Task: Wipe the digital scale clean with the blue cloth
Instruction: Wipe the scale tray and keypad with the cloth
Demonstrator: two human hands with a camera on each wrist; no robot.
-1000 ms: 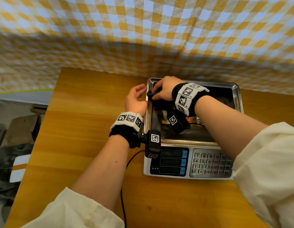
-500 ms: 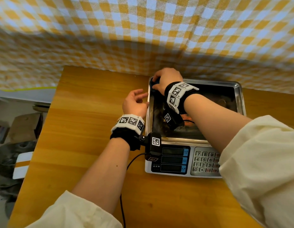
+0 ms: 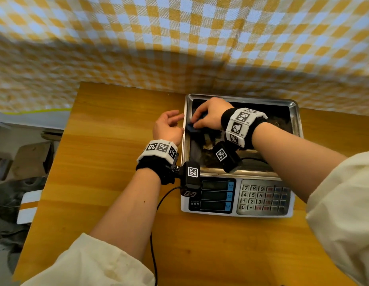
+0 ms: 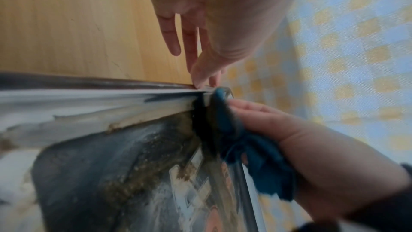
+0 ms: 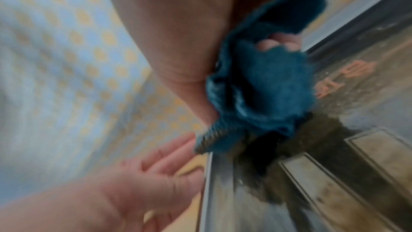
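Scrubbing tray (image 3: 295,118) left rim: right hand (image 3: 210,116) grasping bunched cloth (image 3: 191,127); left hand (image 3: 168,129), fingers relaxed, steadies scale (image 3: 237,197). Press firmly, follow edge.

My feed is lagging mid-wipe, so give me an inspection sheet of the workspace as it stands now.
Surface: wooden table, bare wood around the scale.
Job's things: scale at table's right; its steel pan grimy; blue cloth bunched at the pan's far-left corner.
Clutter: nothing seen.
Grippers: right hand grips the cloth; left hand open beside the pan's left rim.
Cables: black cable on the table.
Surroundings: checked fabric behind.
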